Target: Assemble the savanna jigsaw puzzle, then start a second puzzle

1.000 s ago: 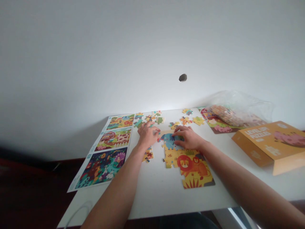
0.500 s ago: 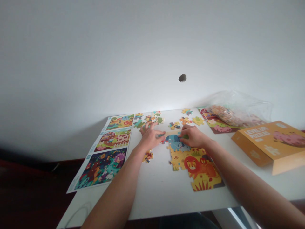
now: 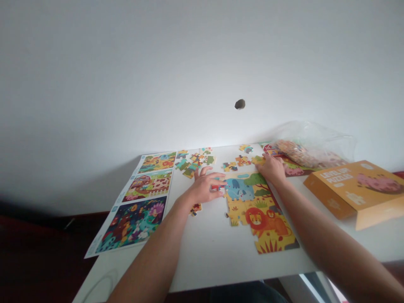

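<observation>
A partly built animal puzzle (image 3: 261,219) with a blue elephant and an orange lion lies on the white table (image 3: 208,252). My left hand (image 3: 205,188) is at the puzzle's left edge. Its thumb and forefinger pinch a small red piece (image 3: 217,186) against the elephant section, and the other fingers are spread. My right hand (image 3: 272,168) reaches to the far side of the puzzle. Its fingers stretch out and the tips rest on a loose yellow-green piece (image 3: 258,160).
Several loose pieces (image 3: 195,160) lie at the back of the table, one more (image 3: 195,208) under my left wrist. A sheet of three picture guides (image 3: 142,202) lies at the left. A clear bag of pieces (image 3: 309,147) and an orange puzzle box (image 3: 356,187) stand at the right.
The built puzzle has slid to the right. My right hand has left the elephant section and moved back and right to the loose piece. My left hand followed the puzzle's left edge.
</observation>
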{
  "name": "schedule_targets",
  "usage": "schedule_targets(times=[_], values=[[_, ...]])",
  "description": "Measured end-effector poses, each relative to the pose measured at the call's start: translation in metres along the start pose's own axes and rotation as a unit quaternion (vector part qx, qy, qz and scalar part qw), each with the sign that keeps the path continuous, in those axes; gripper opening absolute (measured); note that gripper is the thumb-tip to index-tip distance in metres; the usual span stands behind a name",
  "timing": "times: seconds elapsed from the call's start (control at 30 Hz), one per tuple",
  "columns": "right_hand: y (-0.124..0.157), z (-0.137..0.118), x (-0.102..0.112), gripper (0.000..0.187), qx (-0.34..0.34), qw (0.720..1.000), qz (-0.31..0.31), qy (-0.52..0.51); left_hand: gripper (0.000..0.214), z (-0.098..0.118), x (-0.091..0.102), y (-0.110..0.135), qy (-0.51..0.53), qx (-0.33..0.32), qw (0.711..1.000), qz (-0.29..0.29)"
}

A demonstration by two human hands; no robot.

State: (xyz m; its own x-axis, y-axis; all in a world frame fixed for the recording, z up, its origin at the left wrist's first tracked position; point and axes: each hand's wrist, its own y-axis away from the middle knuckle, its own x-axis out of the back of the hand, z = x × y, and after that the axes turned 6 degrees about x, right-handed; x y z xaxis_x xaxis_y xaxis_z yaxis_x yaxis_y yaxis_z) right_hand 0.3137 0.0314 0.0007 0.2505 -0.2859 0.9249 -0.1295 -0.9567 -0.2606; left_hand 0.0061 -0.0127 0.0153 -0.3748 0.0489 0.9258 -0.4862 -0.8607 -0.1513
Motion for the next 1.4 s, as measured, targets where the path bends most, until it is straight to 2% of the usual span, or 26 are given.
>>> schedule_targets(times=[0.3,0.6,0.67,0.73,0.83,0.9,0.93,1.0,1.07,1.23,1.4], values=[[-0.003,-0.003,0.000,0.069,-0.022,0.999,0.010,-0.021,0.021,0.000,-0.003,-0.002,0.010,0.017,1.000,0.012],[0.001,-0.010,0.002,0.061,-0.017,0.997,0.052,-0.046,0.020,0.002,-0.004,-0.003,0.012,0.036,0.999,0.016],[0.002,-0.014,0.004,0.057,0.002,0.996,0.063,-0.063,0.020,0.002,-0.004,-0.004,0.012,0.041,0.999,0.016],[0.005,-0.020,0.010,0.053,0.052,0.992,0.052,-0.106,0.020,0.001,-0.003,-0.004,0.011,0.051,0.999,0.016],[0.019,-0.032,0.025,0.049,0.192,0.961,-0.026,-0.196,0.020,0.000,-0.003,-0.004,0.006,0.060,0.998,0.017],[0.032,-0.041,0.036,0.050,0.295,0.916,-0.122,-0.241,0.020,-0.002,-0.003,-0.004,0.000,0.069,0.997,0.025],[0.038,-0.045,0.040,0.051,0.339,0.893,-0.171,-0.241,0.020,-0.002,-0.003,-0.004,-0.004,0.072,0.997,0.029],[0.049,-0.052,0.046,0.048,0.403,0.864,-0.225,-0.202,0.021,-0.003,-0.004,-0.005,-0.010,0.076,0.996,0.037],[0.055,-0.057,0.048,0.045,0.436,0.848,-0.244,-0.176,0.021,-0.004,-0.004,-0.005,-0.013,0.073,0.997,0.038],[0.054,-0.059,0.045,0.030,0.450,0.835,-0.252,-0.193,0.021,-0.005,-0.005,-0.005,-0.014,0.073,0.997,0.037],[0.059,-0.062,0.045,0.022,0.489,0.794,-0.287,-0.218,0.019,-0.007,-0.007,-0.005,-0.009,0.067,0.997,0.042]])
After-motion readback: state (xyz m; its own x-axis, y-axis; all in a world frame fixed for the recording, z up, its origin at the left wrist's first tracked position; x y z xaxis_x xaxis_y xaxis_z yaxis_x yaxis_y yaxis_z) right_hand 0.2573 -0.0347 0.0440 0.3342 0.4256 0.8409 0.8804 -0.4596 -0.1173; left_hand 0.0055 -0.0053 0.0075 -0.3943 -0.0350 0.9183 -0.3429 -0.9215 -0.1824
